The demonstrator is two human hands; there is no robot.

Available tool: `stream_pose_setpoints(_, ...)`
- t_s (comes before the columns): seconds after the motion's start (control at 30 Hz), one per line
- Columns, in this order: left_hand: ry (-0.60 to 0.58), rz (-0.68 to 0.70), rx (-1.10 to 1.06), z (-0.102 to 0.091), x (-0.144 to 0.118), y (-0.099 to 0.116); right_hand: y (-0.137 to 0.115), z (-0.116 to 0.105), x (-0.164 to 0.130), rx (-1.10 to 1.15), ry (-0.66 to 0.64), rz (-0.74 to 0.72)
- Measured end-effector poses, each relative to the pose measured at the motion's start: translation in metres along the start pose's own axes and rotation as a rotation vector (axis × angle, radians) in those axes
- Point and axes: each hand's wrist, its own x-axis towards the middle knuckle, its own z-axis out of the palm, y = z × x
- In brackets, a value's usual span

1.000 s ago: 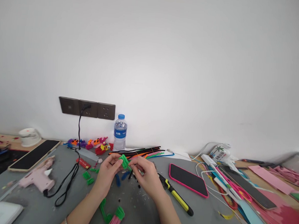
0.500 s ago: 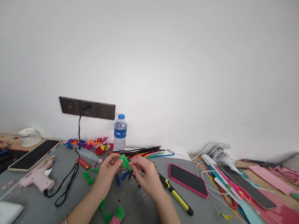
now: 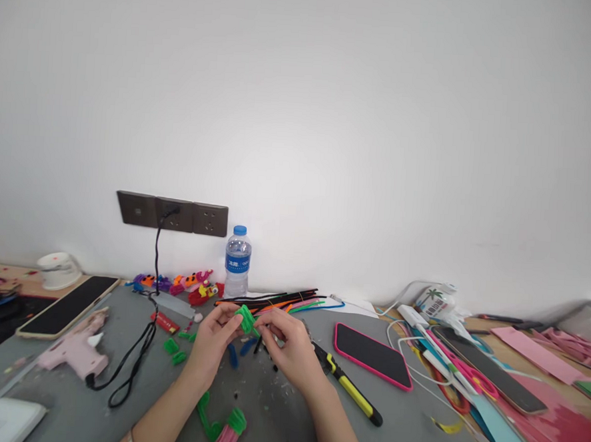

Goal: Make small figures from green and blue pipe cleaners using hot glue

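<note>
- Green pipe-cleaner piece: small, coiled or folded, held above the grey table, in front of the bundle of loose pipe cleaners.
- Left hand: thumb and fingertips pinched onto the left side of the green piece; palm faces inward, wrist comes in from the lower edge.
- Right hand: fingers closed on the right side of the same green piece, so both hands meet on it; back of the hand faces the camera. What the fingertips grip beyond that is too small to tell.
- Directly below the hands on the table: scattered green bits, blue bits and black bits; nearer the lower edge, a green and pink pipe-cleaner figure.
- Just right of the right hand: yellow-and-black utility knife, lying diagonally; beyond it a phone in a pink case, screen up.
- Behind the hands, by the wall: water bottle, upright, with a row of small coloured pipe-cleaner figures to its left.
- Left side: pink glue gun, its black cord running up to the wall socket strip; a dark tablet lies flat beside it.
- Far right: white cables, pink scissors and pink paper strips.
</note>
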Motion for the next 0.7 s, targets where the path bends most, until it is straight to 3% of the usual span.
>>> stream_pose_setpoints(0.7, -0.014, -0.008, -0.001, 0.0003, -0.0007, 0.0008, 0.0004, 0.0004, -0.0008, -0.001, 0.004, 0.006)
